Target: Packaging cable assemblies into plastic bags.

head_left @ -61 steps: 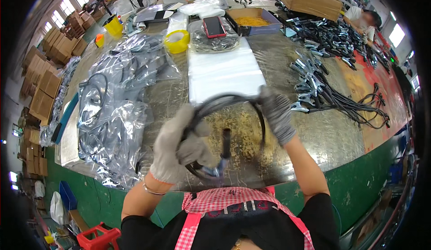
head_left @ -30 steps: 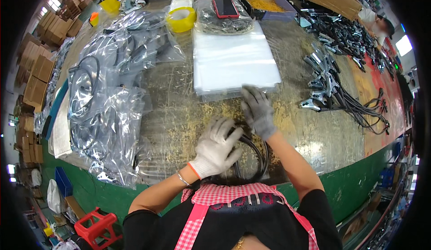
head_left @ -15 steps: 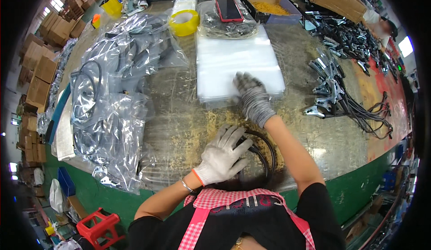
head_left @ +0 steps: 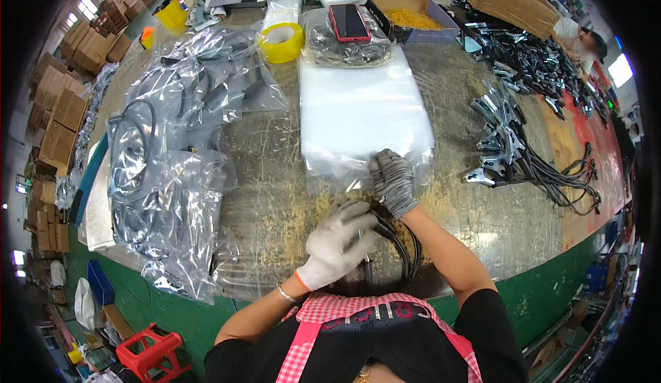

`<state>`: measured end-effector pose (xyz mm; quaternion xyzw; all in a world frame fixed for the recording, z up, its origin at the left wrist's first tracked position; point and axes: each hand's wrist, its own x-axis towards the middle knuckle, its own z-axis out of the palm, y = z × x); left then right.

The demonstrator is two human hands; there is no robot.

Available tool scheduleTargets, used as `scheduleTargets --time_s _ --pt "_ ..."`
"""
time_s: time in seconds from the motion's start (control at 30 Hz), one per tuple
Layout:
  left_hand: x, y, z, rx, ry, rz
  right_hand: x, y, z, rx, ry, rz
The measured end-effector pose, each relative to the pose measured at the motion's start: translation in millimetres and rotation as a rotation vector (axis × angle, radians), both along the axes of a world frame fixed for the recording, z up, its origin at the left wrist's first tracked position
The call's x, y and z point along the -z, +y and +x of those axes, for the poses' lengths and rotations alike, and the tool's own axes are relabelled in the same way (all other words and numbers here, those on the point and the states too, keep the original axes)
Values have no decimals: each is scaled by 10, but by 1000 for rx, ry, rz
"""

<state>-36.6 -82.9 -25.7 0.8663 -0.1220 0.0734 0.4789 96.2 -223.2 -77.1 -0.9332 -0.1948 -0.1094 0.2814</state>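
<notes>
My left hand, in a white glove, bends its fingers over a coiled black cable at the table's near edge. Part of the coil is hidden beneath that hand. My right hand, in a grey striped glove, is closed at the near edge of a stack of clear plastic bags. The top plastic bag reaches past the stack toward me, its corner in the right hand's fingers. On the far end of the stack lie a bundled clear bag and a red-edged phone.
Bagged cables cover the table's left side. Yellow tape stands beyond them. Clamps with cables lie at right, before a heap of clamps and a cardboard box. A red stool is on the floor.
My right hand has moved from the stack's top toward me, and the top bag has slid nearer with it. My left hand's fingers have drawn in over the cable.
</notes>
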Motion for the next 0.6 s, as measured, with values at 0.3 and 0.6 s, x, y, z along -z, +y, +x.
scheduleTargets --time_s 0.3,0.6 --pt "149 -36 466 -551 275 -888 -63 43 -115 -157 -287 191" --pt "-149 452 491 -579 -478 604 -247 -12 -200 -137 -316 -198"
